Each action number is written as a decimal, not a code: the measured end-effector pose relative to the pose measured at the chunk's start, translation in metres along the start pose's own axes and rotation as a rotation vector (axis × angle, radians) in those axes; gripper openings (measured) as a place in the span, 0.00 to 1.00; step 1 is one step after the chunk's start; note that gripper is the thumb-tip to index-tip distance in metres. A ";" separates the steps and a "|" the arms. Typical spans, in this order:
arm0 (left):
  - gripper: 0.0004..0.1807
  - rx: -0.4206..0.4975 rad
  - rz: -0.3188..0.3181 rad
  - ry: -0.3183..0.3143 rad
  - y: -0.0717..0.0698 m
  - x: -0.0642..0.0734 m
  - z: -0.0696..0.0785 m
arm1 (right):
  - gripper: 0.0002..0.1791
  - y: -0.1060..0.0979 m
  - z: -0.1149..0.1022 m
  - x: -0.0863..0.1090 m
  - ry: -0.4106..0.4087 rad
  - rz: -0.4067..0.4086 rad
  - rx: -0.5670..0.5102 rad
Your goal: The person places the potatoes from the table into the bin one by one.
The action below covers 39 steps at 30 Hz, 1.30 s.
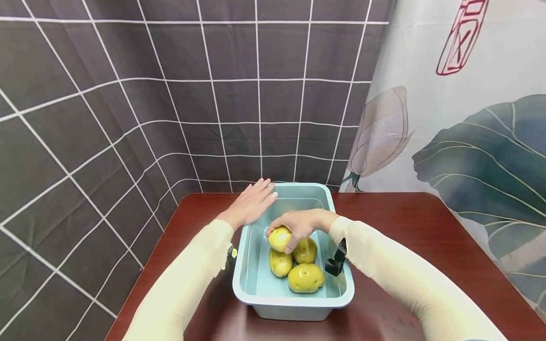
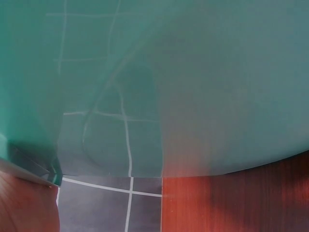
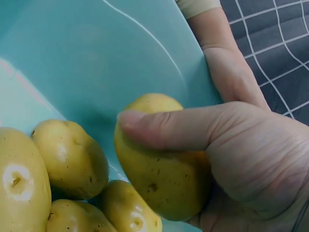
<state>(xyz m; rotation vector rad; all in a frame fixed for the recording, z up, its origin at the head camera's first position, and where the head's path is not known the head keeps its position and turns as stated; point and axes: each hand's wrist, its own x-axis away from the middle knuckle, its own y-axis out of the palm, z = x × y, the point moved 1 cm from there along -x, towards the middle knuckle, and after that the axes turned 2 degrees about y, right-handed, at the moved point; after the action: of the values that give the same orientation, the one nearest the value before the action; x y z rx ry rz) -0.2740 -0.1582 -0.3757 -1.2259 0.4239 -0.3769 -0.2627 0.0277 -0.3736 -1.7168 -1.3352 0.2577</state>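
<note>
A yellow potato is in my right hand, inside the light blue plastic basin. In the right wrist view, the thumb of that hand lies across the held potato. More potatoes sit on the basin floor beneath it, among them a large one toward the near end. My left hand rests on the basin's far left rim with its fingers straight. The basin wall fills most of the left wrist view, with a bit of the left hand at the lower left corner.
The basin stands on a reddish-brown wooden table. A dark grey curtain with white grid lines hangs behind and to the left. A pale curtain with a plant print hangs at the right.
</note>
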 end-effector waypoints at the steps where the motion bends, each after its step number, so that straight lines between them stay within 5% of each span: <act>1: 0.39 -0.002 0.001 -0.001 0.001 0.000 -0.001 | 0.33 0.001 0.001 0.000 0.006 -0.007 -0.005; 24: 0.40 0.025 -0.018 -0.012 -0.003 0.003 0.000 | 0.32 0.003 0.008 0.000 0.078 -0.022 -0.031; 39: 0.39 -0.002 -0.015 -0.002 -0.001 0.001 -0.001 | 0.28 -0.005 0.006 0.004 0.018 0.115 -0.021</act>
<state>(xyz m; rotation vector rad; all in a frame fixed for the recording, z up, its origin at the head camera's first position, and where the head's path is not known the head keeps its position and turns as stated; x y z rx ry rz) -0.2740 -0.1596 -0.3747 -1.2320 0.4134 -0.3883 -0.2690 0.0342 -0.3718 -1.8118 -1.2318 0.2934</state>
